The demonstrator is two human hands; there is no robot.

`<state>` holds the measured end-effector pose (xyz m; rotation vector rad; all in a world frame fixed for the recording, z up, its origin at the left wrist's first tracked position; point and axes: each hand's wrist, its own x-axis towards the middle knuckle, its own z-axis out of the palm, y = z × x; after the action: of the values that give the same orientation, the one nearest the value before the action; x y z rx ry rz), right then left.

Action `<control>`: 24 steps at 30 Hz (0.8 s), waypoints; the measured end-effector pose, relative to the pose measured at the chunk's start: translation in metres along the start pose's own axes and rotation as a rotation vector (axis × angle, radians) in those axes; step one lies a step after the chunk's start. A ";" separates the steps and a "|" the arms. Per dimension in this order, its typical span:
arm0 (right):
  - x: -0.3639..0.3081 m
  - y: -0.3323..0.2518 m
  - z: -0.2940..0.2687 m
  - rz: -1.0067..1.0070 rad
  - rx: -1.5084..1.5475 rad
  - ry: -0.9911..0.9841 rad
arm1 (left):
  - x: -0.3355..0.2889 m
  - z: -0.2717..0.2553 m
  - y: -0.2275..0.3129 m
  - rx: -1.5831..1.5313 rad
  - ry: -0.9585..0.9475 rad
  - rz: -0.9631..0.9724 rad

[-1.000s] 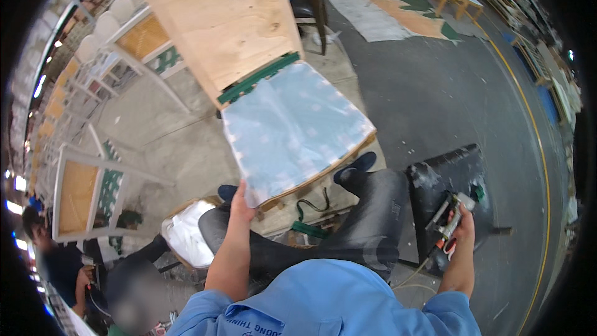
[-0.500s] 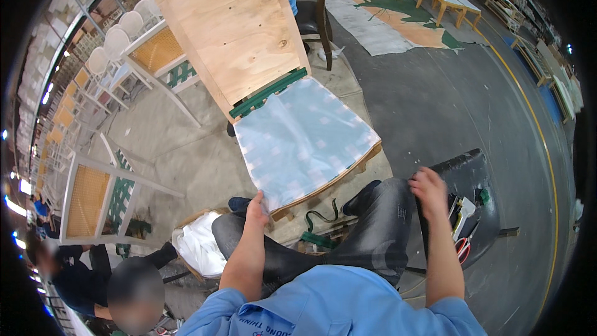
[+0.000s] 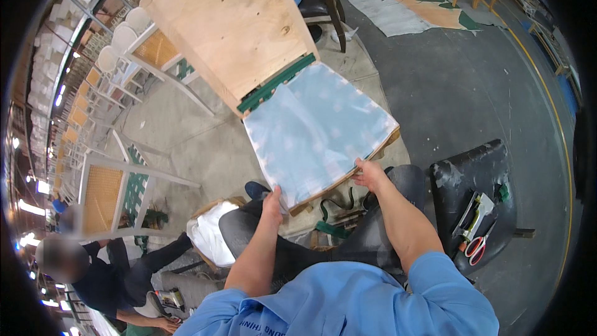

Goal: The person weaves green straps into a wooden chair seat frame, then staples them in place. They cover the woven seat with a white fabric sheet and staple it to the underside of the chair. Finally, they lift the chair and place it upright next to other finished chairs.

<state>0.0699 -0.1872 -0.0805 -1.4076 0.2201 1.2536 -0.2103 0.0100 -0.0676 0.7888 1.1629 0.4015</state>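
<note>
My left fingers (image 3: 277, 193) pinch the near left corner of the pale blue cloth (image 3: 317, 130). My right fingers (image 3: 360, 164) are bent at its front edge; I cannot tell whether they close on it. Ahead of both, the cloth covers the seat of a wooden chair (image 3: 242, 31), with green webbing (image 3: 277, 86) beyond. Right of my right fingers, a staple gun (image 3: 476, 214) and scissors (image 3: 476, 250) lie on a black padded seat (image 3: 460, 168).
</note>
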 end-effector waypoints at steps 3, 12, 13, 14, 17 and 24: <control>-0.008 -0.008 -0.009 -0.015 -0.049 0.044 | -0.014 0.010 -0.019 -0.046 0.014 -0.054; -0.004 -0.033 -0.038 -0.158 -0.085 0.169 | -0.060 0.059 -0.069 -0.025 0.030 -0.269; -0.001 -0.034 -0.033 -0.168 -0.073 0.173 | -0.061 0.058 -0.071 -0.027 0.022 -0.289; 0.005 -0.037 -0.031 -0.202 -0.075 0.196 | -0.060 0.057 -0.073 -0.035 -0.002 -0.302; 0.022 -0.041 -0.027 -0.314 -0.072 0.284 | -0.060 0.070 -0.083 -0.042 -0.070 -0.335; 0.015 -0.040 -0.021 -0.278 0.080 0.258 | -0.051 0.050 -0.054 0.229 -0.134 -0.492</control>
<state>0.1168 -0.1847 -0.0736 -1.4726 0.2379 0.8271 -0.1888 -0.0772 -0.0647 0.6844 1.2417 -0.1927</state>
